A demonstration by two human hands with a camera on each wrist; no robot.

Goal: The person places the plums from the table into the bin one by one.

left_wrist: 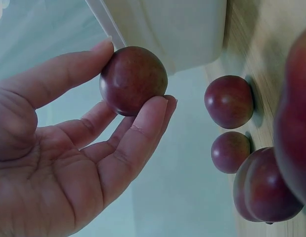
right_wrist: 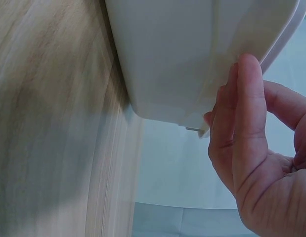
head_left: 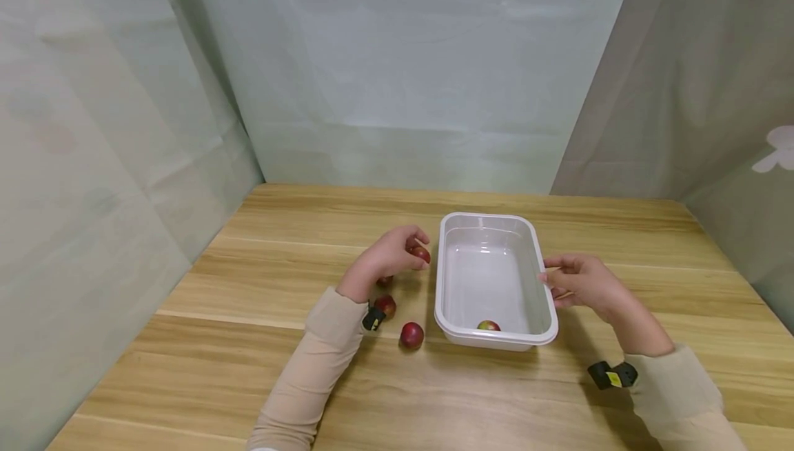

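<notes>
Plums: five show in the head view. One plum is pinched in the left hand, one lies inside the white tub against its near wall, and three lie loose on the wooden table: one mostly hidden under the left hand, one by the left wrist, and one at about 4 o'clock from that wrist. There is a single tub.

The left wrist view shows the held plum caught between the thumb tip and the fingertips, with the palm turned up and open beneath it and the tub's outer wall just behind. The hand hovers a little above the table, just off the tub's left rim at about 9 o'clock from it.

The right hand is at the tub's right rim, about 3 o'clock, with its fingers close together and lightly bent. In the right wrist view the fingertips lie against the outer wall just under the lip; whether they grip it cannot be told.

The tub sits near the table's middle. Bare wood runs wide toward 12 o'clock and 6 o'clock, and cloth walls close in at the left, back and right.
</notes>
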